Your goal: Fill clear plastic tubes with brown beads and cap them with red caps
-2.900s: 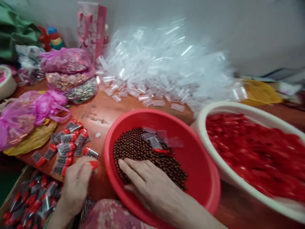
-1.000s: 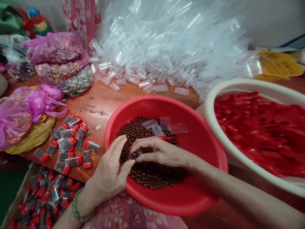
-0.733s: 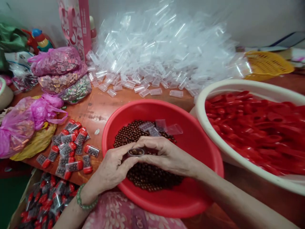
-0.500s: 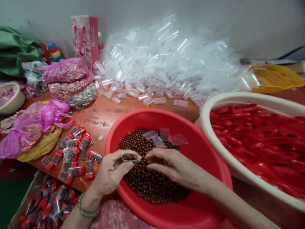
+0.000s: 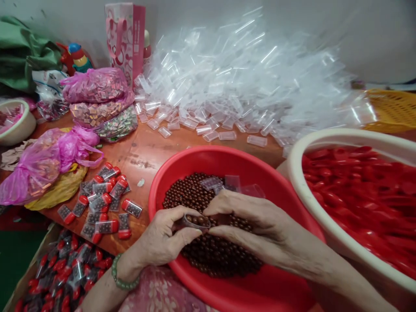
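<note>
Brown beads (image 5: 188, 195) fill part of a red basin (image 5: 240, 158) in front of me. Over its near left side, my left hand (image 5: 165, 238) grips a clear case (image 5: 196, 221) with its open end up and several brown beads inside. The thumb and fingers of my right hand (image 5: 256, 225) meet the right edge of this case; whether a bead is between them is hidden. A few clear cases (image 5: 211, 183) lie on the beads behind my right hand.
Clear cases (image 5: 234, 86) are heaped along the wall. Red caps (image 5: 360, 195) fill a white basin (image 5: 299, 173) at right. Filled cases (image 5: 105, 226) lie left on the table; more fill a box (image 5: 61, 273) below. Pink bags (image 5: 42, 169) stand farther left.
My right hand has come up against the case in my left hand, its fingers now at the case's edge. Both hands appear farther right, and the whole view has shifted slightly.
</note>
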